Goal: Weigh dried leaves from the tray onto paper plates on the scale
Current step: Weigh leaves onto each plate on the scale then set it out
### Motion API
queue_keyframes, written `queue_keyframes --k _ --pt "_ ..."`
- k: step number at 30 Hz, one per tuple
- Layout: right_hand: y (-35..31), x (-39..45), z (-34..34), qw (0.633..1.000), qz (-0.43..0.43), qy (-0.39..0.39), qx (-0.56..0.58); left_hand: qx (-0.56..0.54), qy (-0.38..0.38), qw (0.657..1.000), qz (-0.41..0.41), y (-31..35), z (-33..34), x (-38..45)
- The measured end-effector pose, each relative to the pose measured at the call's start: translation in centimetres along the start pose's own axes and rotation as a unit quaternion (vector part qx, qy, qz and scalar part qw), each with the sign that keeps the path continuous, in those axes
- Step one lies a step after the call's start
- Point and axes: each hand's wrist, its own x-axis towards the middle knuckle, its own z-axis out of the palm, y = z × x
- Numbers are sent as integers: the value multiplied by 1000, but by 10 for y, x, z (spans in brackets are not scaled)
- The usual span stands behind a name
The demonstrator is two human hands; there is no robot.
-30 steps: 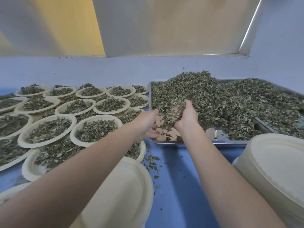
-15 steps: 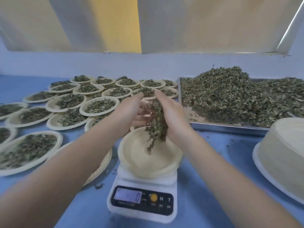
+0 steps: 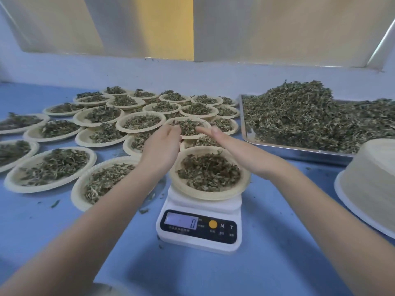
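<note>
My left hand (image 3: pixel 161 146) covers the nine o'clock rim of the paper plate (image 3: pixel 210 194) on the scale (image 3: pixel 199 228), and my fingertips there are out of sight. The scale's display (image 3: pixel 181 223) is too blurred to read beyond a faint "0". At three o'clock, the tray (image 3: pixel 299 149) and the stack of empty plates (image 3: pixel 369 178) run off the edge; at nine o'clock, so do the outermost filled plates (image 3: pixel 12 122).
</note>
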Motion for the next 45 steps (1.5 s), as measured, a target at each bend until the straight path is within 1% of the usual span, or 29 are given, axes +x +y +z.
queue_keyframes --k 3,6,9,13,17,21,24,26,29,31,33,37,41,45 --pt "8 16 0 1000 -13 1 -7 1 5 1000 16 -2 1 -5" --pt "12 20 -2 998 -13 55 -3 5 -2 1000 30 -2 5 -4" --pt "18 10 0 997 -17 72 24 15 -10 999 39 1 9 -3" --pt "24 -3 0 995 -22 86 47 51 -26 996 69 0 14 3" --pt "25 -2 0 992 -12 121 43 87 -36 990 101 0 17 8" --pt "33 -3 -2 988 2 141 63 95 -35 990 101 0 18 12" --pt "36 -5 -3 988 14 149 49 89 -29 991 98 -3 17 15" --pt "40 -8 -5 987 25 157 24 92 -22 992 88 -9 14 14" --pt "51 -12 -2 982 73 172 -2 105 -28 994 35 -24 8 5" --pt "56 -16 7 979 101 174 38 85 -60 994 -19 -31 8 -3" --pt "52 -18 17 973 113 183 83 15 -74 995 -65 -29 12 -9" --pt "26 -10 13 958 111 238 118 -31 -17 997 -62 -12 4 -2" --pt "-12 17 8 956 64 244 147 -22 53 998 -36 3 -33 21" --pt "-50 66 21 959 32 239 150 -23 115 992 -53 3 -84 49"
